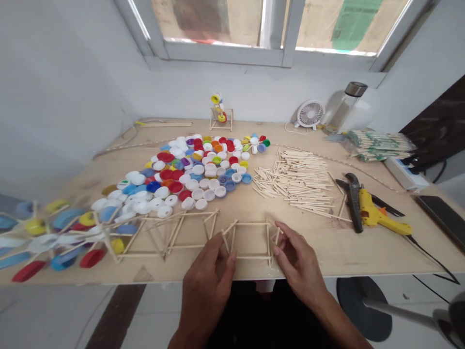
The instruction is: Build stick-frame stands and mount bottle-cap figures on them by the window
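Near the table's front edge, a small frame of thin wooden sticks (pixel 250 257) sits between my hands, with a triangular upright at each end. My left hand (pixel 209 271) is closed on its left end, thumb and fingers around the slanted sticks. At the opposite end, my right hand (pixel 300 259) pinches the right upright between thumb and fingers. To the left stand similar stick frames (pixel 189 246). Farther left are wheel-like pieces of sticks and coloured bottle caps (pixel 44 241), blurred toward the edge.
Loose bottle caps (pixel 198 169) cover the middle, beside a heap of cut sticks (pixel 303 169). At right lie a cutter (pixel 353 201), a yellow glue gun (pixel 385 222) with its cord and a phone (pixel 443 218). Behind stand a fan (pixel 310 114), a bottle (pixel 343 109) and a cap-and-stick model (pixel 221 116).
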{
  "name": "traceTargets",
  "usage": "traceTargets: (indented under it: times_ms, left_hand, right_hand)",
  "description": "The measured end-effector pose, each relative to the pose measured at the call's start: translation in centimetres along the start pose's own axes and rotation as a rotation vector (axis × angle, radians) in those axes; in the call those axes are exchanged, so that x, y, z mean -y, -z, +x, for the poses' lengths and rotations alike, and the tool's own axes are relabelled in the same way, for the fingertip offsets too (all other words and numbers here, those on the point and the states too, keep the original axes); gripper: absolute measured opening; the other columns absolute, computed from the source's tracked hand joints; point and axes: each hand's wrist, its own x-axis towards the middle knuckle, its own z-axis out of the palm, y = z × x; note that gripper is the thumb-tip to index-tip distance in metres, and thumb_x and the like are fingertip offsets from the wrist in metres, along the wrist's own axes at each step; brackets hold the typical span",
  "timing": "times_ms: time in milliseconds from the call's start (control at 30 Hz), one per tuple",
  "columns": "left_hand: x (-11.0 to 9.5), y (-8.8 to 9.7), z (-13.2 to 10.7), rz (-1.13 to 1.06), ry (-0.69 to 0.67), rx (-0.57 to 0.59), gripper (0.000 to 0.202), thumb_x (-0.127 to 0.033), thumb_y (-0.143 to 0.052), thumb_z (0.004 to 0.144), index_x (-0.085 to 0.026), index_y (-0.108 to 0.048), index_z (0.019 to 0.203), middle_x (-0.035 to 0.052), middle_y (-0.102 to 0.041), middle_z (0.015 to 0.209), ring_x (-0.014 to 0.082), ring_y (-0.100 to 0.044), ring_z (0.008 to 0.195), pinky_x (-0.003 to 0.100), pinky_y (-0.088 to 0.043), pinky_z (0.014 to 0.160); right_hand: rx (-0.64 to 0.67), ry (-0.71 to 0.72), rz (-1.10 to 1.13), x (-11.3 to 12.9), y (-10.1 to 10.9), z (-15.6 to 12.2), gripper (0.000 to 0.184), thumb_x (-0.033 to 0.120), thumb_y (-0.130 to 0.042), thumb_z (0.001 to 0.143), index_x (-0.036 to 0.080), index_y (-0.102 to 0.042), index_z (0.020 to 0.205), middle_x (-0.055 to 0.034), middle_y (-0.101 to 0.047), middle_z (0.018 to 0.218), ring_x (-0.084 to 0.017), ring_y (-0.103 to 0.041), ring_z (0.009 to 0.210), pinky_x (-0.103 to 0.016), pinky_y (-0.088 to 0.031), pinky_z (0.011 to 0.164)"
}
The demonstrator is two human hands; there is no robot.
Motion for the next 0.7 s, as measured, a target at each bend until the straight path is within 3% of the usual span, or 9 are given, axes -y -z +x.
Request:
traceTargets:
  times_ms: [300,533,700]
  left_hand:
    - [0.1,-0.6,0.8,0.005,-0.045,0.039,0.037,-0.031,-0.048,0.087,-0.019,-0.051,0.122,0.0074,-0.066,0.111,0.0158,-0.065,0.083,0.027,-0.052,0.076]
    - [0.3,-1.2,0.7,0.024,-0.076,0.026,0.035,-0.031,-0.047,0.088,-0.018,-0.052,0.120,0.0086,-0.066,0.112,0.0197,-0.065,0.095,0.032,-0.051,0.084]
    - [0.2,-1.2,0.7,0.056,-0.093,0.019,0.033,-0.031,-0.046,0.088,-0.019,-0.054,0.118,0.0083,-0.068,0.107,0.0196,-0.066,0.091,0.031,-0.053,0.081]
  right_hand:
    - [-0.021,0.019,-0.023,-0.1,0.0,0.0,0.047,0.027,-0.053,0.086,0.023,-0.045,0.132,-0.0058,-0.066,0.099,-0.018,-0.063,0.085,-0.033,-0.050,0.080]
    - [-0.011,0.024,-0.031,-0.1,0.0,0.1,0.048,0.026,-0.054,0.085,0.025,-0.044,0.133,-0.0051,-0.067,0.101,-0.019,-0.064,0.085,-0.035,-0.050,0.083]
    - [-0.013,0.017,-0.033,-0.1,-0.1,0.0,0.048,0.026,-0.053,0.086,0.025,-0.045,0.132,-0.0052,-0.067,0.102,-0.019,-0.063,0.086,-0.035,-0.050,0.082]
